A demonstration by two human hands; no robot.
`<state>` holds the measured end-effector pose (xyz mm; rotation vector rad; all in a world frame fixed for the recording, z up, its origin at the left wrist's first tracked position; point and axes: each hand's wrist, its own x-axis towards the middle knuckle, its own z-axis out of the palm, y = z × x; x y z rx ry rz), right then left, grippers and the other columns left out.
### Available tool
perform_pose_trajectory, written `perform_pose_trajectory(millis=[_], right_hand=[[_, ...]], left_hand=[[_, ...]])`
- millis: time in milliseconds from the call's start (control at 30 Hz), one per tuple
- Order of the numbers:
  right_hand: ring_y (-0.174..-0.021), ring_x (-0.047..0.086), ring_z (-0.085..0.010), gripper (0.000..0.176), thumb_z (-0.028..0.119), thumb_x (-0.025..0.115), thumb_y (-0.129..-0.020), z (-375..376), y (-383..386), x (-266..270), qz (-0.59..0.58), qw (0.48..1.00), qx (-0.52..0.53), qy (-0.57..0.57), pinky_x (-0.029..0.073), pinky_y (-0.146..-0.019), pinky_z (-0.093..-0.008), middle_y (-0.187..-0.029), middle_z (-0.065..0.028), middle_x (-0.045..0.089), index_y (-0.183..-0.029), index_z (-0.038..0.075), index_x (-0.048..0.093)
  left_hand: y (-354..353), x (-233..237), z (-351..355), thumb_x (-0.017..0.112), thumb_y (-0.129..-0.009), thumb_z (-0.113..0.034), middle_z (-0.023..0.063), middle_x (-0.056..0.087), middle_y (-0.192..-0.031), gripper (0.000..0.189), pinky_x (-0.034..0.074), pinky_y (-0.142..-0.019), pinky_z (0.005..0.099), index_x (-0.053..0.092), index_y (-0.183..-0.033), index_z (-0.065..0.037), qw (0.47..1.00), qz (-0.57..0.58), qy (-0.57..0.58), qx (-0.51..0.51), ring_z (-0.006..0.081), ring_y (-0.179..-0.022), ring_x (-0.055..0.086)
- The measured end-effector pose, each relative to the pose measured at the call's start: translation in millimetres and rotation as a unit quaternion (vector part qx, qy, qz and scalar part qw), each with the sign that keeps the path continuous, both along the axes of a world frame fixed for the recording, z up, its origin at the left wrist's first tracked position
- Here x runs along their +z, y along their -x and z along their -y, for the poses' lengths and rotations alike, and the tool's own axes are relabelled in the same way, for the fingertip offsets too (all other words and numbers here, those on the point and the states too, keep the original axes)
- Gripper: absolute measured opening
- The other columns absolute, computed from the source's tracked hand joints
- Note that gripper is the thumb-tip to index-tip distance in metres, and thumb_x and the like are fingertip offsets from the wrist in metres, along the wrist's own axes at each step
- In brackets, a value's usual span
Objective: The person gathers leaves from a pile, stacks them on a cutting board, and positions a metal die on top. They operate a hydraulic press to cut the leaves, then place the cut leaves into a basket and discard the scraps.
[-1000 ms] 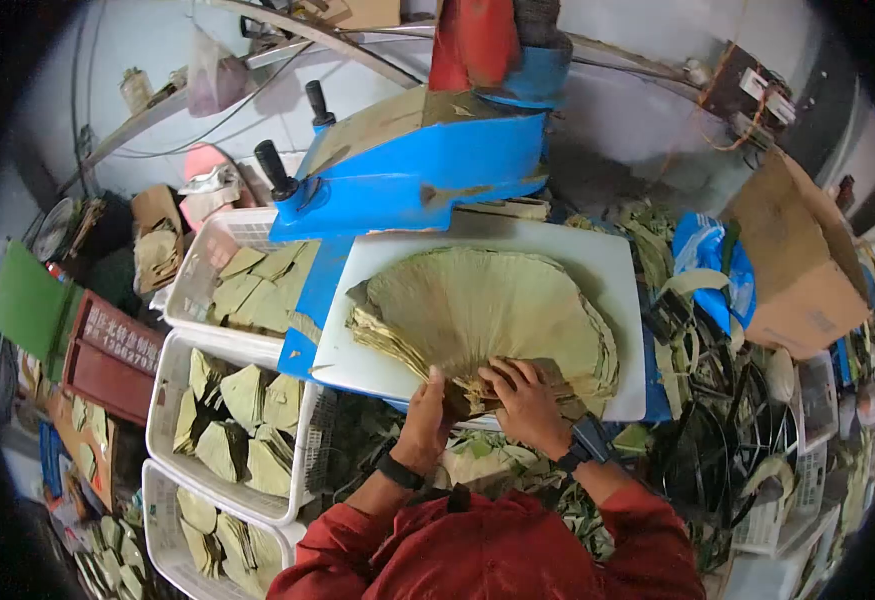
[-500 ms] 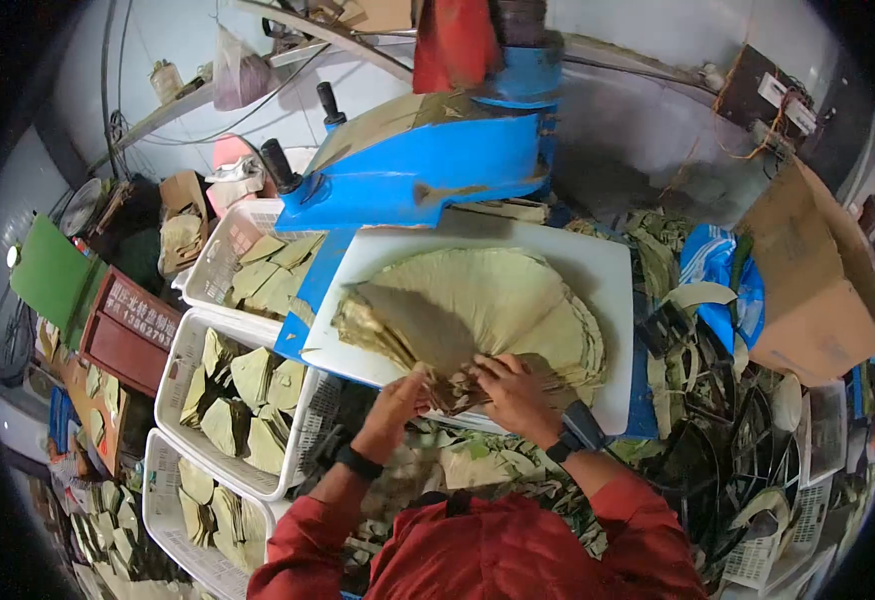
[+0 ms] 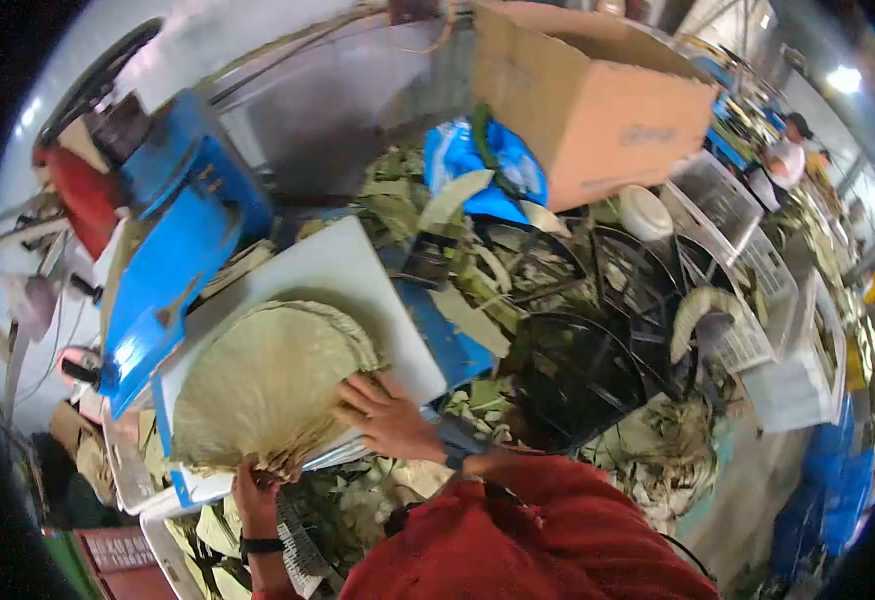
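A thick, fan-shaped stack of large dried leaves (image 3: 267,375) lies on a white cutting board (image 3: 332,262), its gathered stem side toward me. My left hand (image 3: 254,498) is closed on that gathered near edge, its fingertips partly hidden beneath the leaves. On the stack's right side rests my right hand (image 3: 389,418), open with fingers spread over the layered edge. Beyond the board stands a blue machine cover (image 3: 162,290) with black handles.
Round black frames (image 3: 572,375) and leaf scraps crowd the right side. Behind them are a blue plastic bag (image 3: 517,165) and a large cardboard box (image 3: 622,125). White crates (image 3: 792,375) stand farther right. Another person (image 3: 782,165) is in the far background.
My view has swung to the right. My right hand has moved from the gathered near edge to the stack's right side and spread its fingers. The left hand stays at the gathered edge.
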<state>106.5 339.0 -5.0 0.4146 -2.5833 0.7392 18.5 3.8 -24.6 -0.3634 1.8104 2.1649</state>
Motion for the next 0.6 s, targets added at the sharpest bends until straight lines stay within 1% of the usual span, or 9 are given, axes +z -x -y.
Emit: perform_pose_trajectory(millis=[33,100,133,200,233,333,433,500,600], right_hand=[[-0.129,0.032,-0.0317,0.053,0.031,0.064,-0.078,-27.3,-22.3,-2.2,0.02,1.0,-0.018,0.013,0.021,-0.107,-0.0529,-0.137,-0.0137,0.039,-0.127,0.015,0.048],[-0.115,0.045,-0.032,0.046,0.032,0.064,-0.079,-94.6,-75.5,-12.3,-0.025,0.993,-0.113,-0.015,0.034,-0.098,-0.0497,-0.123,-0.0154,0.049,-0.119,0.012,0.051],[-0.096,0.049,-0.0291,0.035,0.03,0.064,-0.079,-123.6,-107.2,15.2,0.028,0.978,-0.185,-0.09,0.039,-0.082,-0.0449,-0.103,-0.0121,0.051,-0.107,0.012,0.053],[-0.088,0.051,-0.0318,0.036,0.021,0.064,-0.075,-174.8,-155.9,25.1,0.113,0.924,-0.344,-0.122,0.043,-0.073,-0.0438,-0.094,-0.0126,0.054,-0.106,0.008,0.052],[-0.1,0.049,-0.0374,0.049,0.013,0.064,-0.071,-190.0,-186.0,2.0,0.155,0.883,-0.436,-0.082,0.041,-0.08,-0.0476,-0.105,-0.0162,0.053,-0.118,0.005,0.05],[-0.081,0.054,-0.0302,0.071,0.007,0.064,-0.075,-212.5,-238.5,-44.8,0.227,0.86,-0.439,-0.128,0.044,-0.063,-0.0378,-0.095,-0.0148,0.054,-0.14,0.011,0.034],[-0.082,0.06,-0.0371,0.063,0.005,0.06,-0.075,-215.1,-222.2,-20.7,0.289,0.847,-0.44,0.07,0.048,-0.072,-0.0444,-0.096,-0.0183,0.062,-0.134,0.004,0.04],[-0.078,0.062,-0.0371,0.055,0.0,0.056,-0.075,-205.6,-211.0,1.8,0.234,0.883,-0.395,0.103,0.05,-0.071,-0.0431,-0.094,-0.0194,0.064,-0.129,0.004,0.047],[-0.084,0.062,-0.0357,0.052,-0.002,0.054,-0.074,-195.0,-174.3,33.8,0.177,0.935,-0.283,0.118,0.049,-0.074,-0.0426,-0.096,-0.0216,0.062,-0.126,0.005,0.051]], left_hand=[[-1.6,6.7,-9.1,0.056,-0.087,-0.016,0.0083,0.062,-0.088,0.016,0.052,-0.06,0.0372,0.059,-0.099,-0.007,1.0,0.02,-0.017,0.017,0.0205,-0.076,0.061],[-5.8,21.9,-32.3,0.055,-0.088,-0.022,0.0089,0.063,-0.086,0.017,0.052,-0.059,0.0374,0.06,-0.097,-0.008,0.997,0.035,-0.052,0.037,0.021,-0.072,0.061],[-11.4,27.7,-34.5,0.055,-0.089,-0.025,0.0092,0.064,-0.085,0.019,0.052,-0.059,0.0373,0.06,-0.096,-0.009,0.996,0.025,-0.069,0.052,0.0212,-0.07,0.061],[-3.5,4.8,-12.0,0.054,-0.09,-0.024,0.0086,0.061,-0.079,0.019,0.051,-0.057,0.0372,0.059,-0.096,-0.007,0.992,0.073,-0.071,0.075,0.0228,-0.066,0.062],[-5.6,11.7,-18.3,0.054,-0.09,-0.025,0.0082,0.061,-0.078,0.021,0.052,-0.057,0.0376,0.058,-0.097,-0.005,0.992,0.067,-0.08,0.072,0.0229,-0.065,0.062],[-12.1,19.9,-20.6,0.053,-0.09,-0.024,0.0071,0.06,-0.079,0.021,0.052,-0.058,0.0358,0.057,-0.097,-0.004,0.995,0.044,-0.084,0.036,0.0209,-0.067,0.062],[-14.4,16.8,-21.0,0.054,-0.09,-0.022,0.0062,0.061,-0.082,0.02,0.052,-0.06,0.0341,0.058,-0.098,-0.005,1.0,-0.013,-0.028,-0.003,0.0189,-0.07,0.062],[-16.3,20.8,-23.8,0.054,-0.089,-0.022,0.0051,0.062,-0.083,0.02,0.053,-0.062,0.0331,0.058,-0.099,-0.006,1.0,-0.008,-0.013,0.0,0.0178,-0.071,0.062],[-21.6,31.9,-33.8,0.055,-0.089,-0.022,0.0046,0.063,-0.086,0.019,0.053,-0.064,0.0319,0.058,-0.099,-0.006,0.999,0.028,-0.038,0.026,0.0166,-0.072,0.063]])
